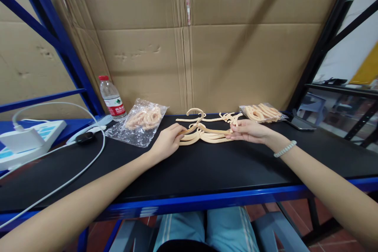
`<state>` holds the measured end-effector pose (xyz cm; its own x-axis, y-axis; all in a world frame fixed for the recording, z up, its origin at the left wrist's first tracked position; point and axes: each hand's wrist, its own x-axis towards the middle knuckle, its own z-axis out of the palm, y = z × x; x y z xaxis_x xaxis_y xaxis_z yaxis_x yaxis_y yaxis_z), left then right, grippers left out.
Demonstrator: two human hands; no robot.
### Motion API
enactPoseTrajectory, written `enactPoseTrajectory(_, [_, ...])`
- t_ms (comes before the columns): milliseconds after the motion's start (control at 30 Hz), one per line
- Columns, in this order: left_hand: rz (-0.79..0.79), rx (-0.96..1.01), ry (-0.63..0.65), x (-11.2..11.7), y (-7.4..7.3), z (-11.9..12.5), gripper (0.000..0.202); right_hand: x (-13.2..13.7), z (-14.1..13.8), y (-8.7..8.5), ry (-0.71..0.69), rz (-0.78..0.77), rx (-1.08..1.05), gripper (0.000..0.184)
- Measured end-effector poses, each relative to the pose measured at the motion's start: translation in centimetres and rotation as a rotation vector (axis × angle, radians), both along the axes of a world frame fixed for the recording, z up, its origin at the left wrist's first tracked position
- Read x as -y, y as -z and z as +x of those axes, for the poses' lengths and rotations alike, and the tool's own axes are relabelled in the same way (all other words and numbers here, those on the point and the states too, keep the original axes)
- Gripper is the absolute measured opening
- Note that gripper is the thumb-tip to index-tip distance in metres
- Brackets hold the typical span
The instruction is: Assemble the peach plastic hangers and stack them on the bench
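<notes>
A stack of small peach plastic hangers [206, 133] lies on the black worktop [206, 165] in the middle. My left hand [167, 141] grips the stack's left ends with curled fingers. My right hand [251, 131], with a white bead bracelet on the wrist, pinches the right ends. Further hangers [212, 118] lie flat just behind the stack, one with its hook up.
A clear bag of peach rings [141, 120] lies at the left, another bag [262, 113] at the right. A water bottle [111, 98], white power strip [29, 136] with cables, a phone [299, 124] and cardboard walls [189, 47] surround the worktop.
</notes>
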<state>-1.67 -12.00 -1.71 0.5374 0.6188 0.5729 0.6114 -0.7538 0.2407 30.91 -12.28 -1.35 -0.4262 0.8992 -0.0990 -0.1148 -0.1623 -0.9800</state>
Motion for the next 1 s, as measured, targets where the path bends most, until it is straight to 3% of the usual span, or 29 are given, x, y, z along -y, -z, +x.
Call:
enactPoseTrajectory(167, [0.025,0.02,0.013,-0.3,0.4,0.0,0.017,-0.1,-0.1,0.2,-0.016,0.054,0.014,0.027])
enactPoseTrajectory(500, [0.02,0.01,-0.008,-0.1,0.2,0.0,0.017,-0.3,-1.0,0.7,0.229,0.142,0.036,0.025])
enactPoseTrajectory(800, [-0.038,0.054,-0.042,0.0,0.1,0.2,0.019,-0.5,-1.5,1.1,0.348,0.236,-0.085,0.037])
enactPoseTrajectory(1000, [-0.07,0.087,-0.068,-0.2,-0.2,0.1,0.015,-0.2,-1.8,0.6,0.363,0.38,-0.126,0.027])
